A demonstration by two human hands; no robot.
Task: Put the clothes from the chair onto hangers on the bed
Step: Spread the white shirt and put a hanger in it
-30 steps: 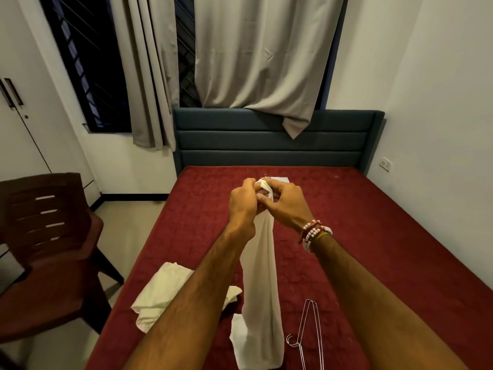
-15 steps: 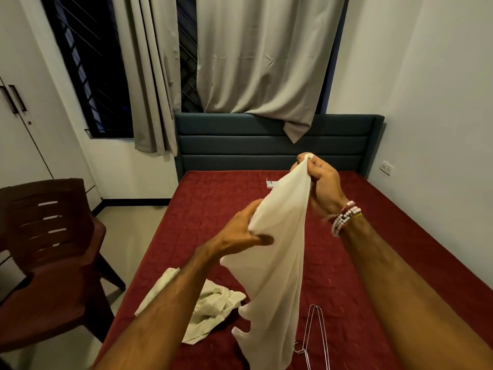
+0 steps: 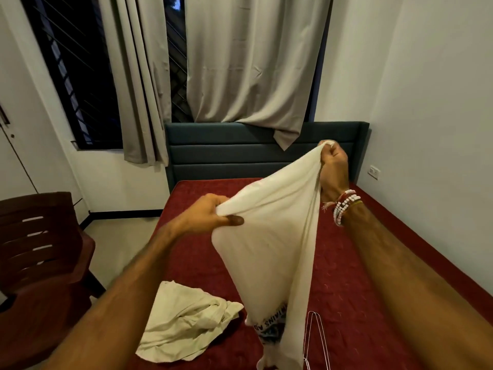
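Note:
A white printed T-shirt [image 3: 272, 236] hangs stretched in the air above the red bed [image 3: 360, 303]. My left hand [image 3: 210, 214] pinches one edge of it at mid-height. My right hand [image 3: 333, 166] grips the other edge, higher and farther to the right. The shirt's lower end, with dark lettering, dangles near the bed's front. A thin wire hanger [image 3: 314, 335] lies on the bed just right of that lower end, partly hidden by the cloth. A second, crumpled cream garment [image 3: 186, 324] lies on the bed at the front left.
A dark brown plastic chair [image 3: 34, 263] stands on the floor left of the bed, its seat bare. A teal padded headboard [image 3: 226, 150] and grey curtains [image 3: 248, 62] back the bed. A white wall runs close along the right side.
My hands have moved apart, the right one up and to the right, spreading the white shirt from a narrow hanging strip into a wide sheet. The camera has tilted a little.

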